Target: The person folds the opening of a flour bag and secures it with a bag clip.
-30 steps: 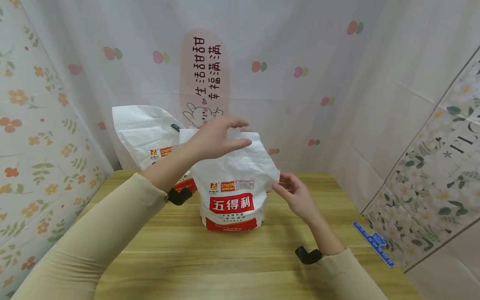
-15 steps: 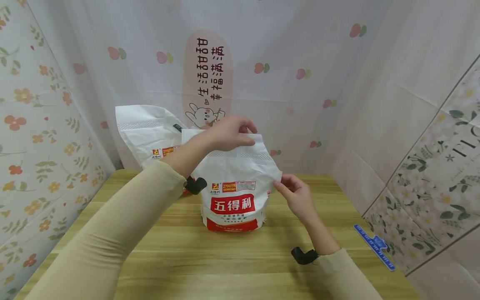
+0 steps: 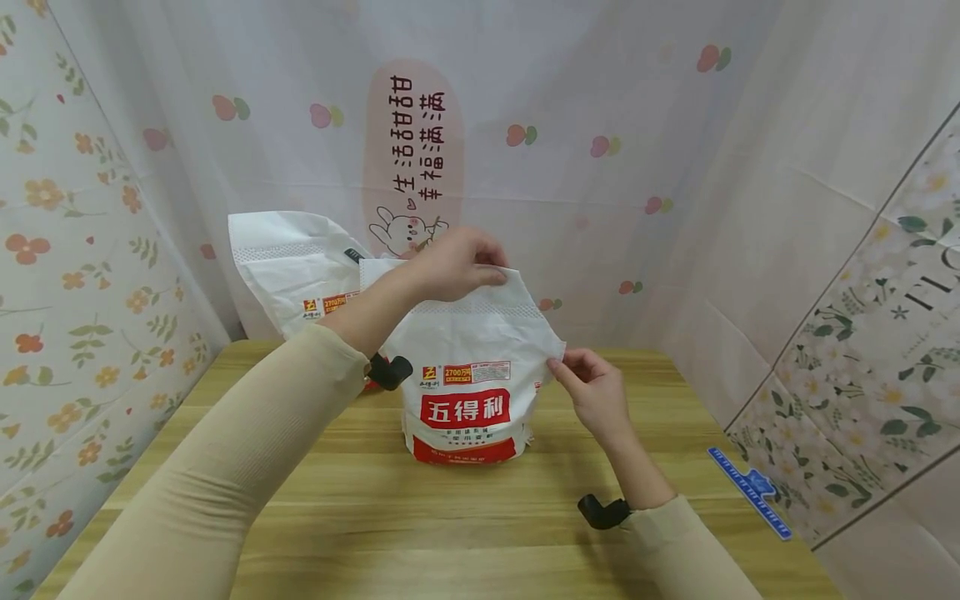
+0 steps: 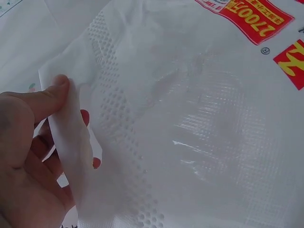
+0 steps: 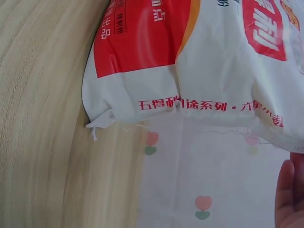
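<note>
A white flour bag (image 3: pixel 465 350) with red printed panels stands upright on the wooden table. My left hand (image 3: pixel 457 265) grips its top edge at the carrying slot. In the left wrist view the thumb of the left hand (image 4: pixel 35 142) presses the near side of the strip, and fingertips show through the slot. At the bag's right upper corner, my right hand (image 3: pixel 596 392) pinches the edge between thumb and fingers. The right wrist view shows the side of the flour bag (image 5: pixel 142 71) and only part of the right hand (image 5: pixel 290 194).
Behind on the left, a second white flour bag (image 3: pixel 288 267) of the same print stands partly hidden by my left arm. A blue ruler-like strip (image 3: pixel 750 492) lies near the right edge of the wooden table (image 3: pixel 390 525). Printed curtains surround the table at the back and sides.
My left hand has come from above the bag, fingers spread, to gripping its top edge. The thumb and fingers of my right hand have closed in on the corner. The bag has barely moved.
</note>
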The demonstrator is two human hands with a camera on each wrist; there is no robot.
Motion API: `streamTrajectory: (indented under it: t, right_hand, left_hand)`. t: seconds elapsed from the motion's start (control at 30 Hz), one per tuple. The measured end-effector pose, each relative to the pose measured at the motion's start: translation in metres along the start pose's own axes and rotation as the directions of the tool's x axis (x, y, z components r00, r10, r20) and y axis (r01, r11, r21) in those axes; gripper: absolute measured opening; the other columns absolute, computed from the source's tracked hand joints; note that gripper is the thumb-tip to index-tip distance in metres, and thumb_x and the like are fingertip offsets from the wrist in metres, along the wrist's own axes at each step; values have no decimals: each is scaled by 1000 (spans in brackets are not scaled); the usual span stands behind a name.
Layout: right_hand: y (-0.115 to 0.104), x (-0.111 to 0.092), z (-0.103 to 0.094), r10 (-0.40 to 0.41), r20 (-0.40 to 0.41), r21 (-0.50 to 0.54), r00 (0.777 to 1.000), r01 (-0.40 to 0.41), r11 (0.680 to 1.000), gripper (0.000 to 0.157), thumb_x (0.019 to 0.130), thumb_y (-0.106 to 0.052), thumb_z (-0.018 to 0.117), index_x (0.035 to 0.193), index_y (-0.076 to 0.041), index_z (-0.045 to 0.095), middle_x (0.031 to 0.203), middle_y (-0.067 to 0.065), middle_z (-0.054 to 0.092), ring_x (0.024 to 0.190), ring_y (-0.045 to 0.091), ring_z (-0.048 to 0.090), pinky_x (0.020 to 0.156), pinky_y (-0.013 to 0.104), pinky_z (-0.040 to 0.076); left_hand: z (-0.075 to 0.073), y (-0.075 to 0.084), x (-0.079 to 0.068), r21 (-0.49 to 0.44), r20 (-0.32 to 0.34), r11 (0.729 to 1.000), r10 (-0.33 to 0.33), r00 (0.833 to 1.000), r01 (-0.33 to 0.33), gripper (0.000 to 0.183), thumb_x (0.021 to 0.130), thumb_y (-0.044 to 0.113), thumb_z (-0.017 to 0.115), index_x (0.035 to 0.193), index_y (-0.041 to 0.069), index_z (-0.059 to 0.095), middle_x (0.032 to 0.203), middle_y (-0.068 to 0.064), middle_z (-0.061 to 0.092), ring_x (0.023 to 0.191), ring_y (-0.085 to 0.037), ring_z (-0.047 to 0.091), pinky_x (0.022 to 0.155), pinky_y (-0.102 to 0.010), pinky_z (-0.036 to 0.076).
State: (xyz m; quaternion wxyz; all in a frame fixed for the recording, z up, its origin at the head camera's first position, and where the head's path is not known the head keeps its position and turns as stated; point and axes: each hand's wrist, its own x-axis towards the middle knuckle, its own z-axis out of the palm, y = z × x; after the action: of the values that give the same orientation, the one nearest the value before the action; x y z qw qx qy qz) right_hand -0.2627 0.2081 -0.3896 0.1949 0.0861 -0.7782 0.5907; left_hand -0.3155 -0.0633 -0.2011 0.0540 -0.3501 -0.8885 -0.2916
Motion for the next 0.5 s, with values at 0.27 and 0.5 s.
streamTrajectory:
  t: [0.27, 0.5]
  right_hand:
    - [-1, -2, 9, 0, -48, -9, 999, -1, 1000, 20, 102, -14, 80, 112, 2, 75, 104, 5, 76, 89, 6, 70, 79, 16, 60]
    - [2, 0, 10, -10, -44, 2, 999, 10, 1000, 22, 102, -14, 80, 116, 1, 74, 111, 11, 75, 95, 7, 71, 84, 16, 61]
  left_hand:
    - [-4, 1, -1, -35, 55, 999, 12, 998, -10, 12, 103, 16, 77, 112, 8, 80, 109, -9, 79, 103, -25, 68, 99, -41, 57]
    - [-4, 0, 1, -55, 118, 998, 0, 993, 7, 20, 96, 9, 82, 115, 8, 79, 118, -10, 80, 113, -27, 71, 110, -44, 54]
